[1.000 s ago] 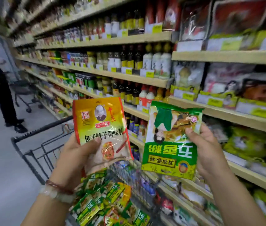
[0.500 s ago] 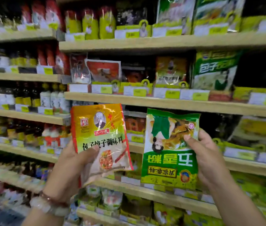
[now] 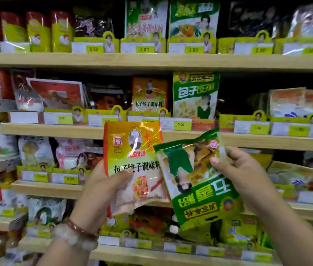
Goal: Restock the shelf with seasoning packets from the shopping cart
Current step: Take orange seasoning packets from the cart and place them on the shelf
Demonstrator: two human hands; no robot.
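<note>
Shelves (image 3: 151, 61) of seasoning fill the frame now; a second ago the cart and aisle were in sight, so the head has swung off the cart and squared up to the restock face. Means pickup is done, placement is next.

Left hand (image 3: 102, 191) grip: clenched on the orange packet (image 3: 132, 162), thumb across its front, packet upright. Right hand (image 3: 242, 175) grip: pinching the green packet (image 3: 196, 181) by its right edge, print upside down. Both holds unchanged, but the green packet has tilted and its left edge now overlaps the orange one.

Matching stock (image 3: 149, 94) for the orange packet sits on the shelf just above the left grip, slightly right. Above the right grip, a bit left, stands a green bag (image 3: 196, 95) with different print, so I can't confirm it's the green packet's slot.

Judgement: orange goes up first; green likely needs flipping before shelving.
</note>
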